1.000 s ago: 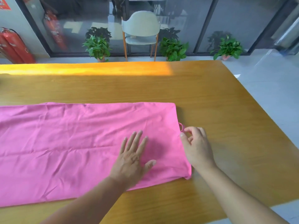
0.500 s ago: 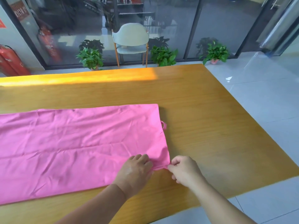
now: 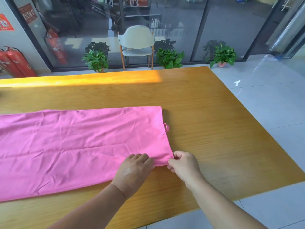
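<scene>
Both hands now pinch the near right corner of the pink cloth (image 3: pixel 74 146), the left hand (image 3: pixel 133 172) curled on its near hem, the right hand (image 3: pixel 183 164) nipping the tip; a second ago the left lay flat and the right fingered the small loop (image 3: pixel 166 127). A fold is likely starting. Thin, matte, softly creased, the cloth lies as a long band toward the left edge of the glossy wood-grain table (image 3: pixel 214 121)
</scene>
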Demonstrator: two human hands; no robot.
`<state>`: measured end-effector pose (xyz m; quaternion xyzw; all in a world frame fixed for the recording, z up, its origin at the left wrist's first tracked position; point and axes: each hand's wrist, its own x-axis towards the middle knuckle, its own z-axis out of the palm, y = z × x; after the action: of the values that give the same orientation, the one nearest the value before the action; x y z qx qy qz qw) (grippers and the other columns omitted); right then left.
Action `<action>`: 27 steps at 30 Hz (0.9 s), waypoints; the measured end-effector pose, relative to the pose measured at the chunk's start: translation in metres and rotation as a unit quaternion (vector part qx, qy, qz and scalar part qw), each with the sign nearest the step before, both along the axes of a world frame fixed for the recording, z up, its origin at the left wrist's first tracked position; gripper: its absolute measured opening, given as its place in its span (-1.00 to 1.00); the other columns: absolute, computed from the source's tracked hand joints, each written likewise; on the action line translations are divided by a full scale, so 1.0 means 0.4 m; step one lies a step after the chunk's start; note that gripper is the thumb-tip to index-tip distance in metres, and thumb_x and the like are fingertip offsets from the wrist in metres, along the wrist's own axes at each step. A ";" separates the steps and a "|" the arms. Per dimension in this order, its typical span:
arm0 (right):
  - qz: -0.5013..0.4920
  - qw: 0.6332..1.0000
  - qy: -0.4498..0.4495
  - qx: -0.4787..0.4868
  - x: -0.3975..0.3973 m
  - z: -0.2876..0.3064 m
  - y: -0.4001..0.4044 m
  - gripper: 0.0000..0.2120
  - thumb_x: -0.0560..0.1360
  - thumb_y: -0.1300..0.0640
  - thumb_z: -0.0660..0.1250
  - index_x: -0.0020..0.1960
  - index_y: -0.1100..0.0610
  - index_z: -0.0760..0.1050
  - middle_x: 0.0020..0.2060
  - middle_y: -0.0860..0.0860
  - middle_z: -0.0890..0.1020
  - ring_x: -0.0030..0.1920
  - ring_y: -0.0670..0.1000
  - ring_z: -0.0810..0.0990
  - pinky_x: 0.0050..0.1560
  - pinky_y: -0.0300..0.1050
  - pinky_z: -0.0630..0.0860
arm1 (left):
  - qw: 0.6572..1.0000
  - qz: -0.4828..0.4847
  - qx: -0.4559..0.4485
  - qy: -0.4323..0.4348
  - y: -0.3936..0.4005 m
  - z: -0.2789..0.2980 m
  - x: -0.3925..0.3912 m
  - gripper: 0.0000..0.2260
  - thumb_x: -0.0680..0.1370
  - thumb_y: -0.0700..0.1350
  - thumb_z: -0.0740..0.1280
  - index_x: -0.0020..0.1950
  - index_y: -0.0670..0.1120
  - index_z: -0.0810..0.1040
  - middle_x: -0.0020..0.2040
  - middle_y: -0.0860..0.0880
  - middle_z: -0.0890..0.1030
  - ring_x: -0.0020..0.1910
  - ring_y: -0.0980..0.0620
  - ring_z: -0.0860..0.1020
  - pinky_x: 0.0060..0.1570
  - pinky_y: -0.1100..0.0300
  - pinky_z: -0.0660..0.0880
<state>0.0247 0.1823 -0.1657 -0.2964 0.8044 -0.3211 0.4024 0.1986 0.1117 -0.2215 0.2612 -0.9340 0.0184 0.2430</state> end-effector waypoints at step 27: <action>0.220 0.973 -0.025 0.060 -0.125 0.023 -0.017 -0.95 0.39 0.16 0.44 -0.22 0.14 0.63 -0.38 -0.09 0.58 -0.31 -0.09 0.44 -0.21 -0.22 0.37 | 0.985 -0.013 0.146 -0.087 0.004 0.006 0.046 -0.60 0.50 0.31 0.22 0.15 0.07 0.54 0.08 0.12 0.48 0.06 0.09 0.49 0.13 0.22 0.39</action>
<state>-0.0253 0.1755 -0.1565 -0.4330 0.7272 -0.1830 0.5002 0.2170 0.1133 -0.2191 0.2792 -0.9475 -0.0985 0.1208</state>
